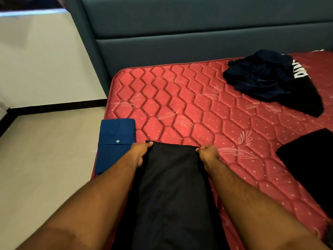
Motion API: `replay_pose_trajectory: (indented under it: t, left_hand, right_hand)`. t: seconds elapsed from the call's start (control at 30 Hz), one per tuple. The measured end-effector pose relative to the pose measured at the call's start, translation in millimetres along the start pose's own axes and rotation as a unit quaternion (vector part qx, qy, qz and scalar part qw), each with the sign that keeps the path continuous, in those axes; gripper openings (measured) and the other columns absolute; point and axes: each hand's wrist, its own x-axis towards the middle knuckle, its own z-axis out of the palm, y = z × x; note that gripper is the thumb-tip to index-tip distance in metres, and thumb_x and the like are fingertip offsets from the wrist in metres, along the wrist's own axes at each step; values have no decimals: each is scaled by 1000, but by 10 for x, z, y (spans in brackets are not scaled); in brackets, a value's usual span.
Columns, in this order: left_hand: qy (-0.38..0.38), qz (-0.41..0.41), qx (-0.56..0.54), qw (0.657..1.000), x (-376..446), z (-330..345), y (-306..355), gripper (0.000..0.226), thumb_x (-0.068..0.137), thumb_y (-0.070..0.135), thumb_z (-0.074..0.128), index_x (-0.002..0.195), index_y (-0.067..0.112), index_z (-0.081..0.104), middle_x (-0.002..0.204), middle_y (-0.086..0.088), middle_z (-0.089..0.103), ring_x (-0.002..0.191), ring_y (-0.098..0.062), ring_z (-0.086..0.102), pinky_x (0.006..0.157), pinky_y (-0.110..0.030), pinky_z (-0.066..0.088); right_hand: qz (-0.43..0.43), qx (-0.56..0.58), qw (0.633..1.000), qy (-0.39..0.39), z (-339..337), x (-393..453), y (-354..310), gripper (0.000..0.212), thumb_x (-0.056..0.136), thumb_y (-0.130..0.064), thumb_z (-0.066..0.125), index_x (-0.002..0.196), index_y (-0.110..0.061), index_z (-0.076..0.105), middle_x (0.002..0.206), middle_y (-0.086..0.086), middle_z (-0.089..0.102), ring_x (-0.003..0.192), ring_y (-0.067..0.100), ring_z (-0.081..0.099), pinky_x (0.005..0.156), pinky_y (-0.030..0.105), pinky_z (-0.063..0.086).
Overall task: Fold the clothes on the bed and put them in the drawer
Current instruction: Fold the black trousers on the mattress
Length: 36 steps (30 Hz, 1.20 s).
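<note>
A garment [173, 186] is lying on the near edge of the mattress [180, 105], with the left hand [139, 152] and right hand [207, 153] gripping its far corners. A folded shirt [115, 141] is sitting just left of it. A crumpled pile [266, 78] is resting far right, near the headboard [198, 33]. Another cloth [310, 159] is lying at the right edge.
</note>
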Motion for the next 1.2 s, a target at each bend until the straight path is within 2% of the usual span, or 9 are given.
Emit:
replay_pose_trajectory:
  t: [0.07,0.17,0.3,0.5,0.63,0.73,0.83,1.03,1.2]
  left_hand:
    - [-3,-8,-4,1000,51,14,45,41,87,15,70,120,-6,59,103,-22,67,71,-29,66,55,-37,54]
    - [-10,-24,-16,1000,122,-16,94,48,82,12,75,123,-4,56,99,-22,68,60,-28,66,36,-36,49]
    - [-42,-57,-32,997,126,-88,108,62,68,22,85,121,-1,61,103,-20,71,80,-32,70,48,-43,55]
    - [-83,-27,-39,995,-344,-177,278,41,80,23,77,110,-3,67,100,-20,71,79,-30,69,53,-38,57]
    - [-79,5,-77,994,-755,-314,402,20,93,21,59,88,3,66,71,-12,68,52,-23,65,44,-29,54]
    - [-81,29,-72,994,-1068,-450,536,24,97,16,51,78,6,61,57,-9,66,54,-23,64,51,-31,54]
    - [-88,80,-63,991,-1532,-606,809,22,97,18,53,79,8,60,52,-8,66,46,-20,63,50,-29,53]
    - [-97,239,-67,964,-2899,-821,1889,34,96,23,51,64,12,48,38,-2,54,36,-14,54,48,-24,45]
    - [-76,346,-90,931,-3850,-898,2416,30,94,25,57,67,15,49,43,4,55,35,-10,54,33,-19,42]
  right_hand:
    - [20,15,1000,-11,2,2,-29,22,79,-3,69,69,-11,51,70,8,56,58,18,49,51,21,41]
    - [71,60,993,-66,3,57,-54,28,71,-2,77,92,-1,58,87,18,65,75,28,66,64,39,58]
    - [-26,-38,998,-42,-140,-80,-121,35,69,-7,75,84,-16,44,76,7,54,68,22,53,58,28,43]
    - [-120,-121,985,-18,-339,-402,-379,32,70,-6,71,87,-18,47,79,6,56,73,22,54,60,26,35]
    - [-31,54,997,-48,-396,-738,-571,38,69,-2,76,79,-20,44,74,7,54,56,17,47,50,25,37]
    - [-15,147,985,-84,-580,-1032,-817,38,78,13,65,86,-19,47,71,7,52,55,15,44,44,21,32]
    - [-66,215,970,-95,-942,-1434,-1232,38,81,17,59,89,-19,50,68,9,52,54,13,43,31,14,28]
    - [-236,278,926,-95,-1812,-2228,-2531,35,79,11,62,88,-23,55,72,3,61,55,13,53,52,24,32]
    - [-358,265,893,-63,-2422,-2997,-3218,29,75,-3,77,81,-20,55,73,2,60,51,8,55,38,12,37]
